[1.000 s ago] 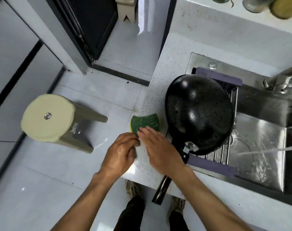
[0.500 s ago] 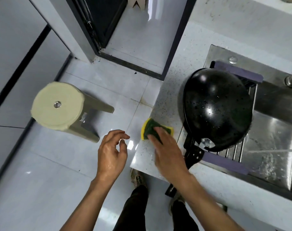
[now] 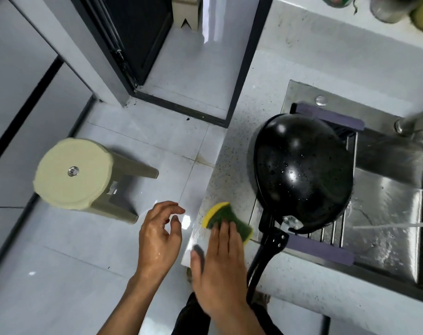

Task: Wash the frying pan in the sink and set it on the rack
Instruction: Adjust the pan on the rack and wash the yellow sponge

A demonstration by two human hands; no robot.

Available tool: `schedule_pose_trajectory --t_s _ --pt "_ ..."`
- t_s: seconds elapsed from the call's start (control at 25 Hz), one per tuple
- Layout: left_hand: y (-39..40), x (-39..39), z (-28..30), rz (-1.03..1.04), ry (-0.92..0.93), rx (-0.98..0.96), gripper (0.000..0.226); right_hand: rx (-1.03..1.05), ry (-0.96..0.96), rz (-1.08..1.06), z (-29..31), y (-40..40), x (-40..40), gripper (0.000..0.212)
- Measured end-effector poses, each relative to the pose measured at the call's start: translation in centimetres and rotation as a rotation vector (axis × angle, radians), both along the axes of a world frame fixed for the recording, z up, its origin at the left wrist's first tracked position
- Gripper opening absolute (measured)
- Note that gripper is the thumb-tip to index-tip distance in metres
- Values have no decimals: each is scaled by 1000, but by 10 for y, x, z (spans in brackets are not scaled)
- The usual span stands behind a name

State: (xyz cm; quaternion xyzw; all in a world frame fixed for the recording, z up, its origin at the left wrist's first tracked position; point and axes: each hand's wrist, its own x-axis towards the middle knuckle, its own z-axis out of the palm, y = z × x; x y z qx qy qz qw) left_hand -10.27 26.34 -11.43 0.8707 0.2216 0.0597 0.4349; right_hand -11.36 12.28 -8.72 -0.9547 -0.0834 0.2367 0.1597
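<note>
frying pan sits upside down on the rack across the steel sink, handle over the speckled counter. right hand lies flat, fingers straight, on a green/yellow sponge at counter edge; left hand hangs loose w/ nothing in it, over pale glossy floor tiles nr a beige stool.

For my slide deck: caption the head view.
Frying pan upside down on the sink rack; right hand touches the sponge.
</note>
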Motion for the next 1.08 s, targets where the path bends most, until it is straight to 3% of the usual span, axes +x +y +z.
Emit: schedule_pose_trajectory --t_s 0.12,0.32,0.44,0.56,0.68,0.8,0.88,1.0,1.08 --pt "-2 18 -2 -71 -16 1 34 -5 74 -1 -4 -4 7 76" --pt "-5 64 -7 -188 126 16 31 -89 2 -61 -13 19 143 69" --pt "-21 98 -6 -245 204 99 30 -168 98 -9 -4 30 212 72" --pt "-43 142 0 -374 140 280 26 -153 116 39 4 39 277 67" --pt "-60 192 1 -350 105 423 38 -104 57 113 4 7 354 60" --pt "-71 228 -4 -379 55 355 35 -103 -46 93 -8 -57 438 52" --pt "-77 253 -7 -471 74 321 42 -77 -90 120 -9 -76 443 47" --pt "-79 302 0 -613 130 285 58 -33 -57 531 -24 -78 405 41" --pt "-82 332 9 -640 113 294 49 5 34 523 -19 -109 430 38"
